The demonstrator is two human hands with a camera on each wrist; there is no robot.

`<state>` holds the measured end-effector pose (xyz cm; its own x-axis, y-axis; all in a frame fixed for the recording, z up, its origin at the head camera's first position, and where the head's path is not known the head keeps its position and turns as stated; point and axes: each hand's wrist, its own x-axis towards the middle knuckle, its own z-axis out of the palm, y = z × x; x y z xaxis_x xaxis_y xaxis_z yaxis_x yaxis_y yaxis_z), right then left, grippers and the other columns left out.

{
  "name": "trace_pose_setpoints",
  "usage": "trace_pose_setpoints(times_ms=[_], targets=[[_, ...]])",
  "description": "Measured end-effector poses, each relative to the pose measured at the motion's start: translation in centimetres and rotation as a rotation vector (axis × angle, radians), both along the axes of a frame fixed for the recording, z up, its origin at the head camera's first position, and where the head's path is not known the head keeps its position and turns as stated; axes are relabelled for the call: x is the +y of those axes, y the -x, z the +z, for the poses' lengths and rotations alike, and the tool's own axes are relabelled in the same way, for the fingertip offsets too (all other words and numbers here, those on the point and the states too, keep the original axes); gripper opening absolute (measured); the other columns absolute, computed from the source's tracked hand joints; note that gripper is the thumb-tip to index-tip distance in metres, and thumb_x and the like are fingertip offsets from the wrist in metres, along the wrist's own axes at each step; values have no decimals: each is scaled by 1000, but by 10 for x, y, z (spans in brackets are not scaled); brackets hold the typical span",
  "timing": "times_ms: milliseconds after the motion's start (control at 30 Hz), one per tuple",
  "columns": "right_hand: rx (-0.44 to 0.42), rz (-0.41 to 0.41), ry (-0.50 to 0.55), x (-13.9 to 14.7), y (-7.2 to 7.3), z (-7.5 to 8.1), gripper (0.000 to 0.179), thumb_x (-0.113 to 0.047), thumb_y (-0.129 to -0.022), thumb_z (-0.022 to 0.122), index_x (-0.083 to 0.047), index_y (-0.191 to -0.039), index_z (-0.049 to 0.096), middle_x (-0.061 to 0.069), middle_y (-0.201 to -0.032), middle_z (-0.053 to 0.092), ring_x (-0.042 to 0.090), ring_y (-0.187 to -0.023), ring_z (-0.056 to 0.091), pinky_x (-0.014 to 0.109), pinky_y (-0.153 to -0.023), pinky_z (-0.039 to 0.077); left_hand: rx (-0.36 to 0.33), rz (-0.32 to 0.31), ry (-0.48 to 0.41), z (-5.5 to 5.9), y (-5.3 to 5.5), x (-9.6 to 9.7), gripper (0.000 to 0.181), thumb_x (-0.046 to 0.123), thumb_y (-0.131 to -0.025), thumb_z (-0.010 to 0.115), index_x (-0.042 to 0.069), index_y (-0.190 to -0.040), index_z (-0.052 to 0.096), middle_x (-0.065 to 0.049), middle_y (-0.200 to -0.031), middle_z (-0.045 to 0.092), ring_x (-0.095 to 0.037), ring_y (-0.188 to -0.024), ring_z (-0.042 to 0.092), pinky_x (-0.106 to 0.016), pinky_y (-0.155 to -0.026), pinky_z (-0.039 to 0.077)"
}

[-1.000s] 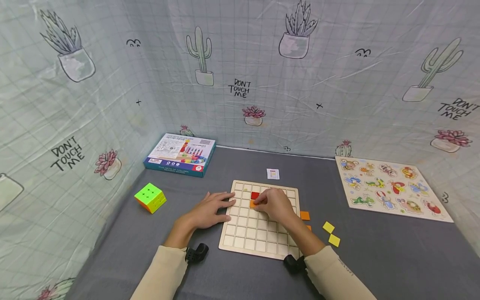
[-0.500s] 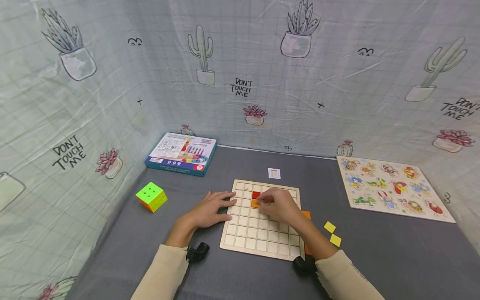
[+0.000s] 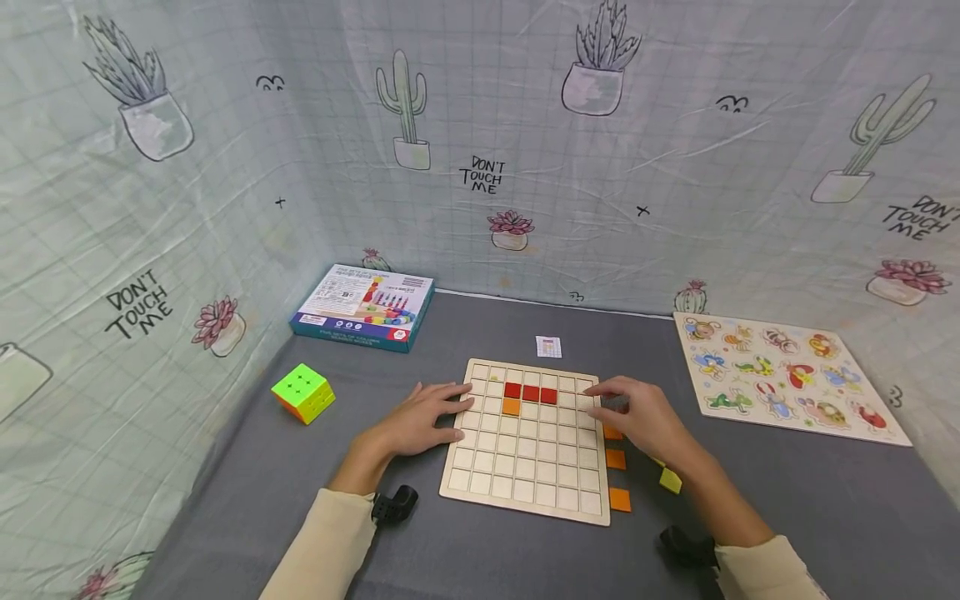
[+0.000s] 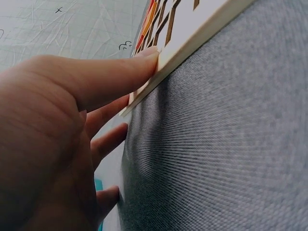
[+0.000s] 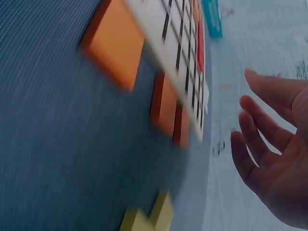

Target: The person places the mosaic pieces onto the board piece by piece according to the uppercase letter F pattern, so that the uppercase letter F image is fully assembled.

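A wooden grid board (image 3: pixel 525 498) lies on the grey cloth. In one of its rows sit three red square tiles (image 3: pixel 531 393), with one orange tile (image 3: pixel 511 407) below the leftmost. My left hand (image 3: pixel 416 422) rests at the board's left edge with fingers spread; the left wrist view shows its thumb (image 4: pixel 118 79) on the rim. Over the right edge hovers my right hand (image 3: pixel 645 421), its fingers relaxed and apart, holding nothing. Beside that edge lie three loose orange tiles (image 3: pixel 616 459), one partly hidden by the hand. Yellow tiles (image 3: pixel 670 481) lie farther right, partly covered by the forearm.
Behind the board is a small printed card (image 3: pixel 549 347). A flat game box (image 3: pixel 363 308) lies at the back left, with a puzzle cube (image 3: pixel 302 393) in front of it. An insect picture board (image 3: pixel 787 375) lies at the right. Patterned cloth hangs behind.
My right hand has let go of the orange tile in the grid and moved right to the board's edge, uncovering more red tiles. The left hand has stayed in place.
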<state>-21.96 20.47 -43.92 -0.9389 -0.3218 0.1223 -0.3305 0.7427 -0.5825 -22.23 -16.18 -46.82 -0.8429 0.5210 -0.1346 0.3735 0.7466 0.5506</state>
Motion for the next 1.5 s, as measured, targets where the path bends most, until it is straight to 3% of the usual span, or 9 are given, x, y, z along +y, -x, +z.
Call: trace_pose_setpoints(times_ms=[133, 233, 333, 467, 733, 1067, 1367, 1500], targets=[[-17, -14, -59, 19, -4, -3, 31, -17, -90, 78, -10, -120, 75, 13, -120, 73, 21, -90, 67, 28, -71, 55, 1, -1, -5, -1, 0, -1, 58, 29, -99, 67, 13, -152, 50, -3, -168, 35, -33, -158, 26, -70, -127, 4], [-51, -22, -108, 28, -6, -7, 34, -21, -89, 78, -11, -122, 75, 13, -123, 73, 29, -102, 68, 43, -83, 58, 3, -2, -15, -2, 0, -2, 58, 29, -98, 67, 12, -151, 50, -4, -168, 35, -34, -158, 27, -70, -126, 3], [-90, -11, -140, 35, -7, -13, 35, -23, -89, 79, -13, -122, 75, 13, -125, 73, 40, -120, 65, 58, -98, 54, -1, 2, -20, -2, -1, -2, 58, 30, -98, 67, 12, -151, 50, -4, -168, 36, -34, -158, 26, -70, -127, 3], [-109, 10, -157, 39, -7, -20, 35, -21, -87, 80, -15, -121, 76, 14, -126, 73, 43, -124, 62, 63, -103, 49, -2, 6, -27, -2, -1, -2, 58, 31, -98, 68, 13, -151, 51, -4, -167, 37, -34, -157, 27, -69, -127, 3], [-100, -15, -167, 37, -6, -27, 32, -18, -86, 82, -15, -117, 78, 15, -122, 74, 41, -119, 65, 61, -100, 51, 1, -7, -47, -7, 3, -5, 58, 34, -97, 68, 15, -150, 53, -4, -167, 37, -33, -157, 28, -67, -128, 2], [-83, -20, -136, 36, -7, -28, 21, -13, -87, 80, -14, -108, 81, 12, -115, 77, 37, -112, 68, 58, -96, 54, 2, -7, -43, -6, 4, -4, 58, 33, -97, 68, 15, -150, 53, -4, -166, 38, -33, -156, 29, -67, -128, 3], [-44, -12, -45, 32, -4, -15, 21, -10, -89, 78, -13, -110, 79, 6, -110, 78, 23, -100, 72, 38, -83, 61, -6, -2, -58, -3, 4, -3, 59, 32, -97, 68, 12, -150, 52, -6, -166, 38, -35, -156, 28, -67, -128, 2], [-40, -2, -15, 26, -4, -11, 23, -7, -89, 77, -11, -112, 78, 8, -112, 77, 23, -99, 74, 33, -81, 63, -6, 0, -54, -3, 3, -3, 59, 32, -97, 68, 13, -150, 52, -6, -166, 38, -35, -156, 29, -67, -128, 3]])
